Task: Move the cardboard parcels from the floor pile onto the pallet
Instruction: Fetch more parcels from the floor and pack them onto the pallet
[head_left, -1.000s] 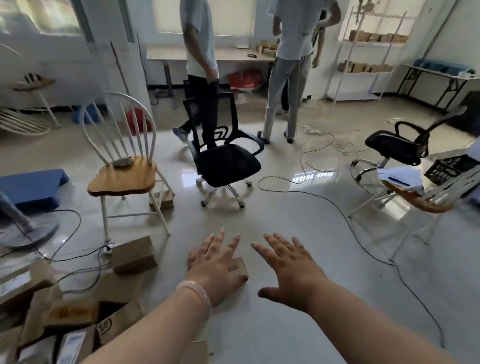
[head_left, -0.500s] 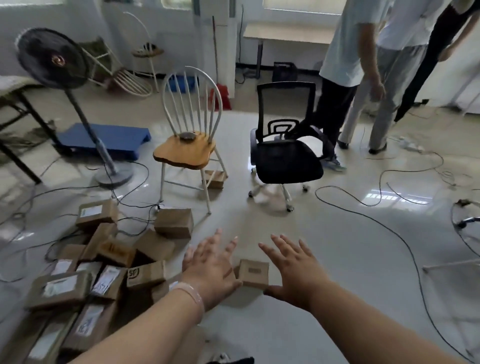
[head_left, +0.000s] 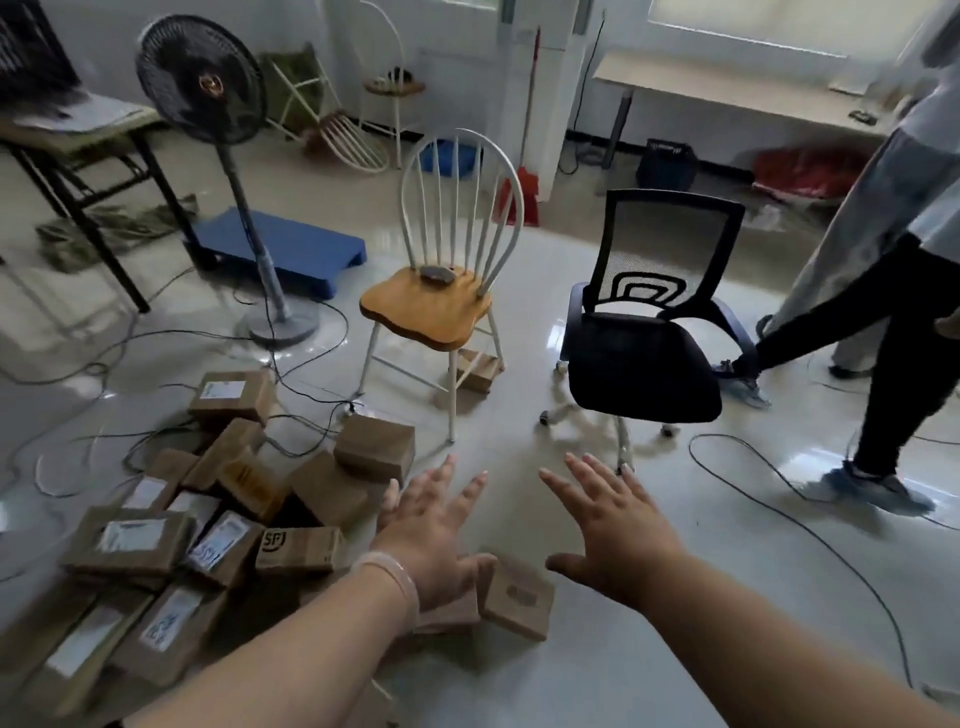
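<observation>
Office rm doubling as a packing/work space. Mesh office chair (head_left: 644, 358) at 1 o'clock, long desk (head_left: 727, 93) under the window at 2, pedestal fan (head_left: 202, 83) at 10. Cables (head_left: 724, 436) strewn over the glossy tile floor (head_left: 519, 415). Parcel pile (head_left: 234, 519) at 8, blue pallet (head_left: 291, 249) at 11.

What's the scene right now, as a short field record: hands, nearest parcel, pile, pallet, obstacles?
left hand: open, fingers spread, holding nothing
right hand: open, fingers spread, holding nothing
nearest parcel: small, on the floor between the hands
parcel pile: on the floor, left of the hands
pallet: blue, far left, behind the fan
near route: fan stand, wooden chair
</observation>
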